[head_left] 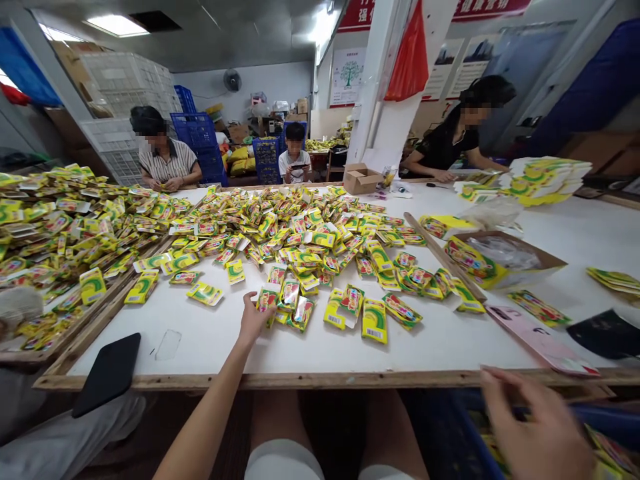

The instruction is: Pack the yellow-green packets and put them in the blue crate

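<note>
My left hand (254,319) reaches over the white table (210,340) and its fingers close on a yellow-green packet (268,301) at the near edge of a big heap of packets (300,233). My right hand (540,427) hangs low at the right, below the table edge, over a blue crate (467,440) with packets in it. Its fingers are spread and blurred, and nothing shows in them. Single packets (374,320) lie flat just right of my left hand.
A black phone (109,373) lies at the near left corner. A cardboard box (500,260) of packets stands to the right, with a wooden tray of packets (55,253) at the left. Three people sit at the far side. A small carton (361,179) stands far off.
</note>
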### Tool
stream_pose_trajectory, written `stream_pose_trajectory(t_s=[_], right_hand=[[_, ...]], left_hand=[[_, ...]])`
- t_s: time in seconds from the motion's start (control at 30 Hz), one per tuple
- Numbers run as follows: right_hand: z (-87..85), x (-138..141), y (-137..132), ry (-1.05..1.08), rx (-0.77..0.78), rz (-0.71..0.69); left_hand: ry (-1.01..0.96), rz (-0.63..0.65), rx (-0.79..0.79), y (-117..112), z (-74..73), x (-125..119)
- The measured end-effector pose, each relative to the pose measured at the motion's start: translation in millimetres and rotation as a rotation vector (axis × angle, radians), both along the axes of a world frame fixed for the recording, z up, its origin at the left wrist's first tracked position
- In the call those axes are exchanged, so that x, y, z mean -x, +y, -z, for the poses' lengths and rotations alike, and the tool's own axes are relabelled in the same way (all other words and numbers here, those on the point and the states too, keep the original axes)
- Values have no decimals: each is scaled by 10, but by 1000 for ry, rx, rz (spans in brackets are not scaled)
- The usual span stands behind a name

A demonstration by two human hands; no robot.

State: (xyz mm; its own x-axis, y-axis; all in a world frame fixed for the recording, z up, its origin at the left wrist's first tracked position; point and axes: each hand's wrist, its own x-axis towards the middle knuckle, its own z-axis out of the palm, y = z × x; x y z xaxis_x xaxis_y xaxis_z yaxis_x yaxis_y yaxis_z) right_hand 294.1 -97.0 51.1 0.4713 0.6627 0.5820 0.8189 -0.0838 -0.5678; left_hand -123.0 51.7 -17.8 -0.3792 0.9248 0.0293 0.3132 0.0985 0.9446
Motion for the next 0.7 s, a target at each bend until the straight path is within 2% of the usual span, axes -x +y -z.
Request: stream_pose_trajectory(t_s=[0.07, 0.17, 0.23, 0.3, 0.37, 0.47, 0.6, 0.7], right_hand=[[36, 452, 95, 106, 31, -140], [138, 1131, 310, 329, 41, -441], [229, 1481, 466, 468, 57, -653], [323, 1717, 602, 593, 75, -817], [405, 1839, 696, 671, 94, -925], [490, 1846, 748, 671, 135, -992], [518, 1710, 772, 596, 245, -1020], [488, 1632, 852, 514, 316, -1040]], left_hand=[[-75, 31, -107, -152, -54, -96], [-203, 139, -246, -461, -183, -319], [-296, 234, -281, -652, -251, -498], [-365, 334, -279, -787, -277, -663], [-394, 429, -252, -853, -254, -775], [-355, 522, -198, -846, -171, -820], [-211, 550, -172, -743, -113, -801], [-113, 567, -233, -656, -132, -868]])
